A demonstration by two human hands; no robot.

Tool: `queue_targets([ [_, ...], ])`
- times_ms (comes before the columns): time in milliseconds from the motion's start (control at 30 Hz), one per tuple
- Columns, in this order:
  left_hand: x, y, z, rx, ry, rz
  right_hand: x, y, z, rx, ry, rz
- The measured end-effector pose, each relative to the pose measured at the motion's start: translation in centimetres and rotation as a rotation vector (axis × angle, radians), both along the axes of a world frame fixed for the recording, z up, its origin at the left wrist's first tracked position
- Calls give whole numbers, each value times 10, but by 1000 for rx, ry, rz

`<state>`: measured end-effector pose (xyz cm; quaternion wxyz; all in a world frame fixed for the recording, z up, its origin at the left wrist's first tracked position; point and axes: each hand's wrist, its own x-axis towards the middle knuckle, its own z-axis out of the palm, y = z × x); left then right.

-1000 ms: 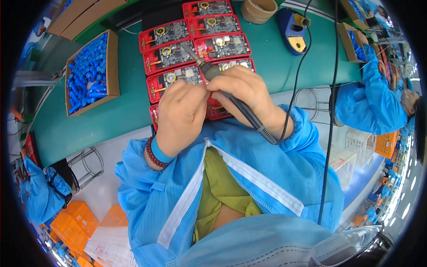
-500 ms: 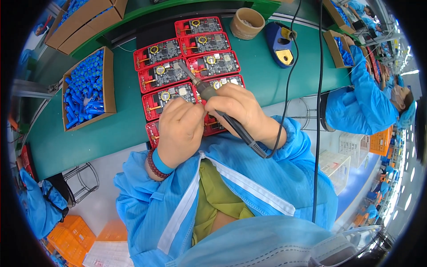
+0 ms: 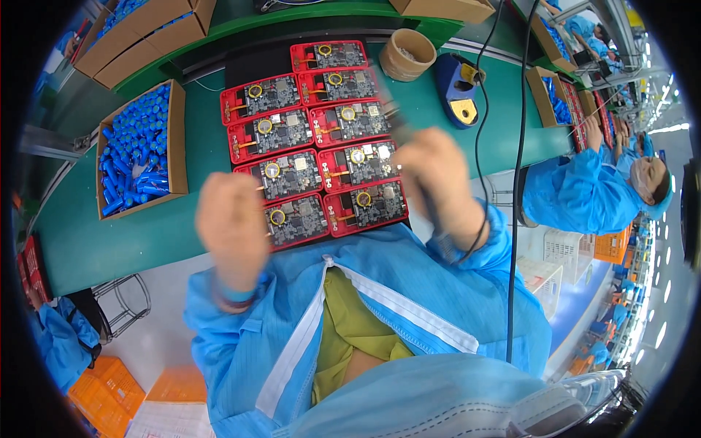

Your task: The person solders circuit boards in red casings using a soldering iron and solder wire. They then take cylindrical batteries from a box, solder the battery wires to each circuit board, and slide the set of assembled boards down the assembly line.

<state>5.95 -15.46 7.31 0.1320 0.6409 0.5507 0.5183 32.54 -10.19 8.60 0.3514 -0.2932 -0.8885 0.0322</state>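
Observation:
Smeared by motion, my right hand (image 3: 432,164) grips a soldering iron (image 3: 399,128), its tip end toward the far side and its cord trailing down past my sleeve. Before me, in two columns, lie several red plastic housings (image 3: 318,162), each with a dark circuit board (image 3: 293,174) and a round yellow-rimmed part (image 3: 272,170). The iron is just right of the right column. At the left column's lower left is my left hand (image 3: 234,226), also blurred; its fingers cannot be made out, nor whether anything is in them.
A cardboard box (image 3: 177,142) of blue cylindrical cells stands at left on the green table (image 3: 139,237). Beyond the housings are a tan round pot (image 3: 406,57) and a blue soldering-iron stand (image 3: 454,84). Black cables (image 3: 520,168) hang at right. A co-worker (image 3: 577,191) sits farther right.
My hands have come apart: the left moved left and the right moved right with the soldering iron. The nearest housings, covered before, now show.

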Motion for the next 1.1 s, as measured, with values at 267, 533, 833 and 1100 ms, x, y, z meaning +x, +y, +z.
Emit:
queue_targets([
  [267, -5, -6, -15, -169, -183, -46, 27, 132, 48, 194, 471, -388],
  [533, -20, -16, -27, -316, -313, -57, 51, 215, 66, -51, 424, -299],
  [833, -42, -27, -40, -478, -224, -30, -6, 47, 29, -484, 669, 6],
  [1100, -41, -38, -52, -427, -10, -46, -51, -20, -9, -659, 217, 482],
])
